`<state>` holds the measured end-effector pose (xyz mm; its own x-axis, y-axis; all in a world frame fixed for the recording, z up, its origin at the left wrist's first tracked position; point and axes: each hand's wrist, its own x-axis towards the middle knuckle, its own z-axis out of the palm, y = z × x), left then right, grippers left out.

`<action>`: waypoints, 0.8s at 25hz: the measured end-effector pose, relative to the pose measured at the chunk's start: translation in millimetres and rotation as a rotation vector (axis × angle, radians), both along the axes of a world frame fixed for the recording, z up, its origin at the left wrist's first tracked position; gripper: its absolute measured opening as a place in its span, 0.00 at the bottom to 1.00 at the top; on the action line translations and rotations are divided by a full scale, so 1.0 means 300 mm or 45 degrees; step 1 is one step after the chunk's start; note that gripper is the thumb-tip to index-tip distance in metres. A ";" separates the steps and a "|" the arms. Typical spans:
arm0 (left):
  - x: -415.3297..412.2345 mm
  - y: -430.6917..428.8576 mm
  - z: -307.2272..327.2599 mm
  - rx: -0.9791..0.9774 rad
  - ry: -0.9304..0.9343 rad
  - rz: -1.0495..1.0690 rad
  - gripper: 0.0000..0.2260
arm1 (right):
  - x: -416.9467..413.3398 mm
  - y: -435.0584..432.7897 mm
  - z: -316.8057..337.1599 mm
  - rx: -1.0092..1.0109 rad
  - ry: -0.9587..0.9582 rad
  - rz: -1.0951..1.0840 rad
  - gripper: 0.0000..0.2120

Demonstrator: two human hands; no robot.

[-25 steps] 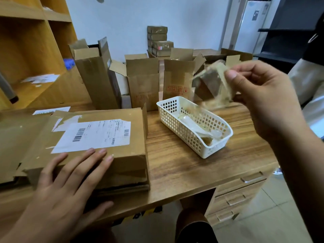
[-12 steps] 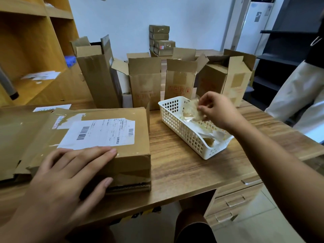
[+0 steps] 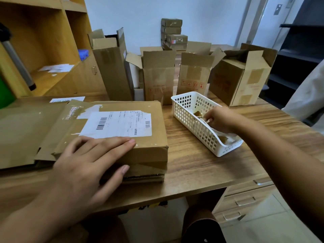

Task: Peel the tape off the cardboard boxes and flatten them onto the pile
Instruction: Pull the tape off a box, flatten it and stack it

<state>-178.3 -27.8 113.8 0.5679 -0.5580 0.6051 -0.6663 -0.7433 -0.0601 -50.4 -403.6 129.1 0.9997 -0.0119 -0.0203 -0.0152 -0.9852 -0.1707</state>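
Cardboard box (image 3: pixel 122 123) on desk (image 3: pixel 192 163), pressed down under left hand (image 3: pixel 84 165), fingers straight. White basket (image 3: pixel 184 109) just beside; right hand (image 3: pixel 220 120) inside, pinching tape strip (image 3: pixel 198 114). Wipe sticky strip off against basket wall before letting go.

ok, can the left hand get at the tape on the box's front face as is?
Probably yes. The left hand lies flat on the box, thumb hanging over the front face beside the tape; nothing lies between them. The right hand is away in the basket.
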 end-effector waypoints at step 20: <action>-0.002 0.017 0.016 0.019 0.018 0.026 0.19 | -0.060 -0.012 0.082 -0.073 -0.280 -0.200 0.11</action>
<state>-179.0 -22.7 118.7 0.5878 -0.5550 0.5886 -0.6518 -0.7558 -0.0617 -68.4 -407.2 153.7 0.9658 -0.1620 0.2026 -0.1373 -0.9819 -0.1308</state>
